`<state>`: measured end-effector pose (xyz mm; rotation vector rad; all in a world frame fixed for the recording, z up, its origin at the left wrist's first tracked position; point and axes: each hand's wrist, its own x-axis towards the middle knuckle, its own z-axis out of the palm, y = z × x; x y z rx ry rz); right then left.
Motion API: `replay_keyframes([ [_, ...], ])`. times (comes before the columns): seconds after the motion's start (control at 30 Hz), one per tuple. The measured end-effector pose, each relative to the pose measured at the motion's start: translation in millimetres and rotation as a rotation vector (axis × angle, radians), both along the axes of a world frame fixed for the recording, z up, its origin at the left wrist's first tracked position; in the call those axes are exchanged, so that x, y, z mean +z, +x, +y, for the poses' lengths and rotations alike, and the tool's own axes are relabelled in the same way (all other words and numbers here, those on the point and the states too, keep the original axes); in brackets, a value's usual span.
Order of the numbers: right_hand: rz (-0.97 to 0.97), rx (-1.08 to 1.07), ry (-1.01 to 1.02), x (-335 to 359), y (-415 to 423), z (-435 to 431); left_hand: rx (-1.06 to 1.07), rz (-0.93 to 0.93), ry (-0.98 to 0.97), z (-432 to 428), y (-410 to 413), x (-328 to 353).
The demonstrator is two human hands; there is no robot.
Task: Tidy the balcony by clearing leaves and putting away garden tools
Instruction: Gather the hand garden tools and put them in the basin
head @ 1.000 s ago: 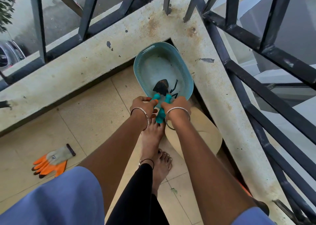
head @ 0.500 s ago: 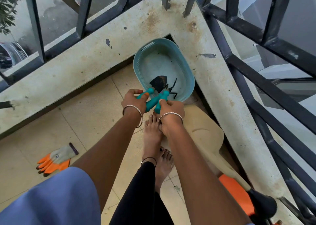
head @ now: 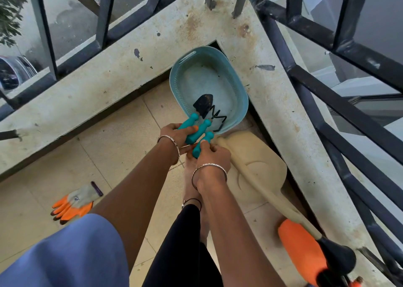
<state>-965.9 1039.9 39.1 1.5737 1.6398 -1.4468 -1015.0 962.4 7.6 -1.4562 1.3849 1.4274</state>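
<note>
A teal oval basket stands in the balcony corner against the concrete kerb. Three teal-handled garden tools lean over its near rim. A black trowel and a black hand rake have their heads inside the basket. My left hand grips two of the teal handles. My right hand grips the third teal handle just below them. The third tool's head is hidden behind the others.
A beige dustpan lies right of my hands, by the kerb. An orange and black spray bottle lies at lower right. An orange-and-grey glove lies on the tiles at left. Dark metal railings top the kerb. My bare feet stand below my hands.
The tool handles have spread apart and tilted left while the heads stay in the basket. Both hands have shifted slightly toward me and to the left.
</note>
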Motion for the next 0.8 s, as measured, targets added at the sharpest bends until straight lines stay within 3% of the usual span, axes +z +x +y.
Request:
replay_keyframes([
  [0.27,0.013,0.002,0.074,-11.3,-8.8,11.1,0.047,0.042,-0.064,-3.2,-16.1,1.0],
  [0.63,-0.025,-0.285,-0.198,-25.1,-18.2,-21.6,0.035,0.13,-0.133,-22.6,-24.1,-3.6],
  [0.8,-0.015,-0.258,-0.264,-28.4,-23.3,-22.1,-0.064,0.12,-0.173,-22.8,-23.7,-7.6],
])
